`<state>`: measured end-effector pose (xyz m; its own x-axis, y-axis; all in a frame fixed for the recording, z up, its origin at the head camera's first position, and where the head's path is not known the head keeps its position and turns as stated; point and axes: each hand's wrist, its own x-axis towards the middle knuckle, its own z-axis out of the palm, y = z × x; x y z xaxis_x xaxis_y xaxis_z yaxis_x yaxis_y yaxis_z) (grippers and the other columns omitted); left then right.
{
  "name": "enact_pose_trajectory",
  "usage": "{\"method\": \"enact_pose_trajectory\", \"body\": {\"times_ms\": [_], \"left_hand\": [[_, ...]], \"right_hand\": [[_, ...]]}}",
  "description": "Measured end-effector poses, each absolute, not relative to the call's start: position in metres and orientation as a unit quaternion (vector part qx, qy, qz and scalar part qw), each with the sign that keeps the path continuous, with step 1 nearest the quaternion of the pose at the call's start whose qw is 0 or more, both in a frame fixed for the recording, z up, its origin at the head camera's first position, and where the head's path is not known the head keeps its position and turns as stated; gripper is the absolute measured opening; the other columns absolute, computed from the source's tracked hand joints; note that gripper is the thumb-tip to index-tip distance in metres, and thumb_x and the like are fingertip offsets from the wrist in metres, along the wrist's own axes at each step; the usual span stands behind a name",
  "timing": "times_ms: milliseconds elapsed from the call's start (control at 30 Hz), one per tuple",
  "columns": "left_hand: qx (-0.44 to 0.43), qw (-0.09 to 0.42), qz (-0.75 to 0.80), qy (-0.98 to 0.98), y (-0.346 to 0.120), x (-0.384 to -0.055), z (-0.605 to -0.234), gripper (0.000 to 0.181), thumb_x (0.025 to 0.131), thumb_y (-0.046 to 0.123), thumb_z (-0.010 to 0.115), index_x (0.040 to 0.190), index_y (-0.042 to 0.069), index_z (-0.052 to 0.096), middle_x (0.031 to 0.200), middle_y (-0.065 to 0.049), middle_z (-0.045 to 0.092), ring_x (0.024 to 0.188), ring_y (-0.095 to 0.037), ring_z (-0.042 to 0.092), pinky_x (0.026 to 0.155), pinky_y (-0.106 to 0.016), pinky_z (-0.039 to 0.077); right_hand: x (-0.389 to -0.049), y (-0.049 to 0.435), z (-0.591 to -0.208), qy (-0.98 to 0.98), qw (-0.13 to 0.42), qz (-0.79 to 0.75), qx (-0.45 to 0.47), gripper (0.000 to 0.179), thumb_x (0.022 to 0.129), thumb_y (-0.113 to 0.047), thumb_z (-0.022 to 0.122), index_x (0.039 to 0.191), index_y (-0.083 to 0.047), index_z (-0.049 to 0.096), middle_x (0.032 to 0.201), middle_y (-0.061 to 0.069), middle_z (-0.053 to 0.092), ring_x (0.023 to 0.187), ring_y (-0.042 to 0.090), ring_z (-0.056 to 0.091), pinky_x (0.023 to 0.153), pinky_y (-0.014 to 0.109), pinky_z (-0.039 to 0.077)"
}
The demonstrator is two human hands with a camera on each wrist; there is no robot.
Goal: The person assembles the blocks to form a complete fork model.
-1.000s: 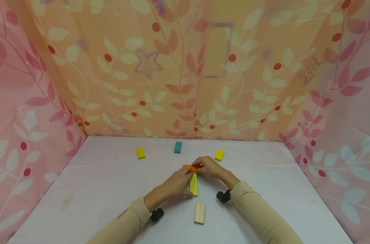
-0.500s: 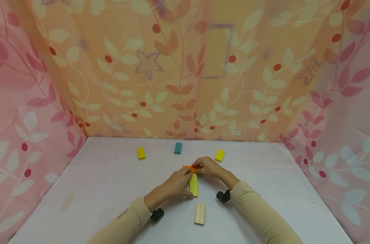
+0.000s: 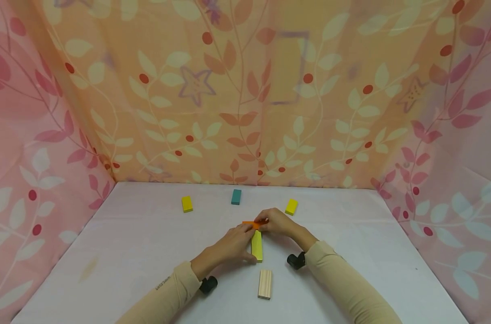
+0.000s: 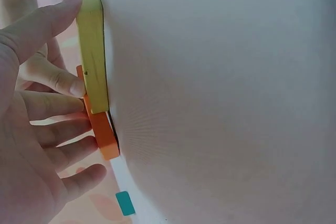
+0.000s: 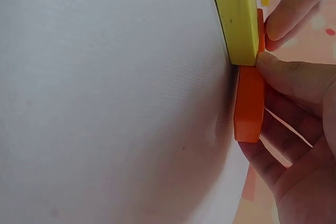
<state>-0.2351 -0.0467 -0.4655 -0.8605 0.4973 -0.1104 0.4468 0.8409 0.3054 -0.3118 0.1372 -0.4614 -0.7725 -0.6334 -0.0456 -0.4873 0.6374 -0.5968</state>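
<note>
A long yellow wooden block (image 3: 257,247) lies lengthwise mid-table, and an orange block (image 5: 250,103) sits crosswise at its far end, so the two form a T. My left hand (image 3: 234,245) spans the yellow block: the thumb touches its near end and the fingertips reach the orange block at the far end. My right hand (image 3: 278,221) grips the right part of the orange block, thumb on the near side where the blocks meet, fingers behind it. Part of the orange block is covered by fingers in the head view.
Nearer the front lies a plain wood block (image 3: 264,284) with lengthwise lines. Along the back are a teal block (image 3: 236,197), a short yellow block (image 3: 187,204) at left and another yellow block (image 3: 291,207) at right. Patterned cloth (image 3: 245,135) walls the white table (image 3: 140,243).
</note>
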Motion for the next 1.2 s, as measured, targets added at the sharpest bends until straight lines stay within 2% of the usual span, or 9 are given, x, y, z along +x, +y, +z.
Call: {"method": "enact_pose_trajectory", "body": {"times_ms": [433, 833, 1033, 1200], "left_hand": [[0.248, 0.099, 0.131, 0.955, -0.0466, -0.2368, -0.4656, 0.090, 0.072, 0.052, 0.082, 0.141, 0.006, 0.049, 0.148, -0.008, 0.047, 0.137, -0.025, 0.042, 0.114, -0.043, 0.036], [0.257, 0.102, 0.125, 0.953, -0.0456, -0.2386, -0.4628, 0.088, 0.071, 0.052, 0.082, 0.140, 0.006, 0.051, 0.148, -0.008, 0.047, 0.138, -0.026, 0.040, 0.113, -0.044, 0.037], [0.256, 0.104, 0.143, 0.950, -0.0453, -0.2400, -0.4622, 0.082, 0.074, 0.051, 0.080, 0.138, 0.005, 0.054, 0.148, -0.008, 0.047, 0.137, -0.026, 0.040, 0.113, -0.046, 0.037], [0.250, 0.101, 0.146, 0.952, -0.0445, -0.2430, -0.4638, 0.081, 0.075, 0.050, 0.079, 0.138, 0.006, 0.053, 0.149, -0.007, 0.047, 0.139, -0.025, 0.039, 0.113, -0.047, 0.036]], "right_hand": [[-0.3138, 0.1405, -0.4695, 0.896, 0.132, -0.306, -0.294, 0.021, 0.092, -0.006, 0.065, 0.111, -0.007, 0.072, 0.111, 0.006, 0.072, 0.104, 0.022, 0.063, 0.097, 0.042, 0.052], [-0.3132, 0.1386, -0.4709, 0.898, 0.123, -0.305, -0.291, 0.020, 0.091, -0.004, 0.065, 0.109, -0.006, 0.073, 0.109, 0.006, 0.072, 0.105, 0.024, 0.063, 0.099, 0.044, 0.051], [-0.3122, 0.1381, -0.4703, 0.897, 0.121, -0.304, -0.296, 0.020, 0.091, -0.004, 0.065, 0.109, -0.006, 0.073, 0.107, 0.006, 0.071, 0.102, 0.022, 0.063, 0.098, 0.043, 0.051], [-0.3108, 0.1382, -0.4690, 0.898, 0.121, -0.303, -0.296, 0.021, 0.090, -0.005, 0.066, 0.110, -0.006, 0.073, 0.104, 0.004, 0.070, 0.097, 0.019, 0.062, 0.092, 0.037, 0.054]]}}
